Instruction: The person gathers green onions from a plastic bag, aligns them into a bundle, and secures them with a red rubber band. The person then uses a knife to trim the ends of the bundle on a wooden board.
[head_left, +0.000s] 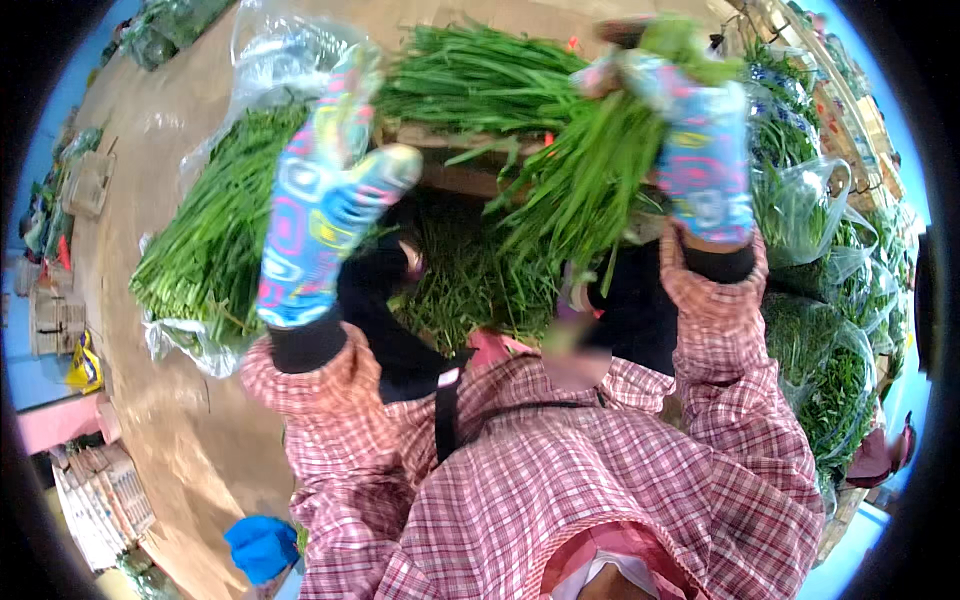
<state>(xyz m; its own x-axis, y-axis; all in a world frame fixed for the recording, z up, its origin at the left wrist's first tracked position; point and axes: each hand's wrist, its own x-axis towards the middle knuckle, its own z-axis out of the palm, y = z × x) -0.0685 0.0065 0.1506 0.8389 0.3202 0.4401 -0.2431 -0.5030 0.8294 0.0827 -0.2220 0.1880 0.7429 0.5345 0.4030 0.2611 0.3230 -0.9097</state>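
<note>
My left hand, in a blue patterned glove, is raised over the edge of a left heap of long green leafy stalks. Its thumb stands apart from the blurred fingers, and I see nothing held in it. My right hand, gloved alike, grips a bunch of long-leaved greens. The leaves hang down and to the left, and a paler end sticks up above the glove. Motion blur hides the fingertips. Beyond the hands, another pile of the same greens lies across a low wooden support.
Loose leaves litter the floor between my legs. Clear plastic lies behind and under the left heap. Bagged greens line the right side. A blue object is at the lower left, near bundled papers or flattened sacks.
</note>
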